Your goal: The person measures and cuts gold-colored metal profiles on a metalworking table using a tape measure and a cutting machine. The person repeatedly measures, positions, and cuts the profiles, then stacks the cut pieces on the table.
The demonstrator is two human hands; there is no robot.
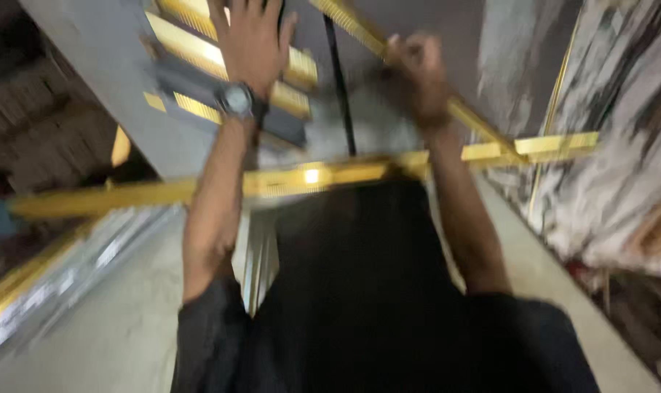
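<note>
The picture is motion-blurred. My left hand (252, 40), with a wristwatch (237, 100) below it, lies flat with fingers spread on a yellow ribbed rung (199, 52) of a ladder-like frame at the top. My right hand (418, 69) is closed around a slanted yellow rail (483, 125) that runs from top centre down to the right. A yellow crossbar (309, 177) passes horizontally under both forearms. Both arms wear short dark sleeves, and dark clothing (359, 291) fills the lower middle.
A black cable (341, 87) hangs between my hands. A grey concrete surface (112, 320) spreads at lower left beside a shiny metal strip (61, 284). A white, dark-veined wall (622, 145) stands on the right with a thin yellow post (552, 109).
</note>
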